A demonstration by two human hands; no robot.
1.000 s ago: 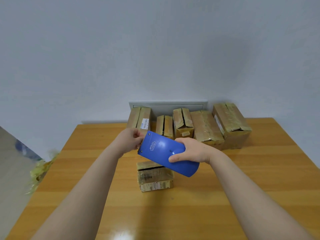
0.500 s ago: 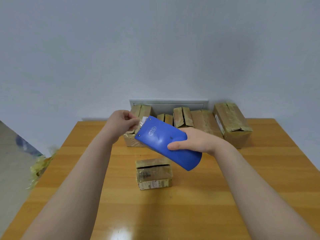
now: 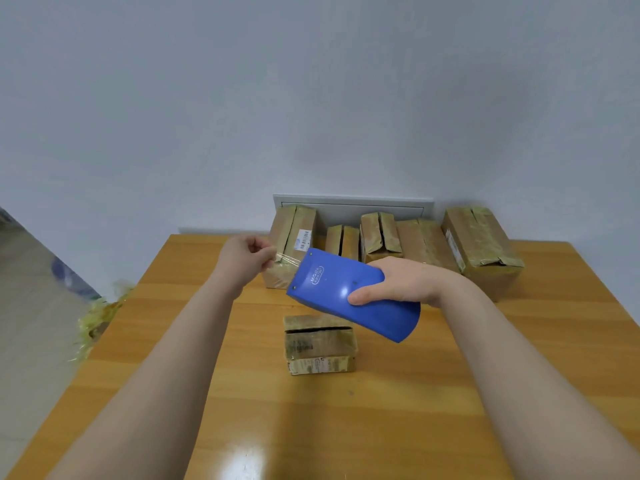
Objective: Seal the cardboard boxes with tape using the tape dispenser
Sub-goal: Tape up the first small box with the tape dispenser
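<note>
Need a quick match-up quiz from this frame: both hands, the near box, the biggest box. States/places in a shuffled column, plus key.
Column A
1. left hand
2. right hand
3. small box
4. biggest box

Column B
a. far right of the back row, by the wall
b. grips the blue tape dispenser
c. pinches the clear tape end
d. alone mid-table, dark slit along its top

Pairs: 1-c, 2-b, 3-d, 4-a
</note>
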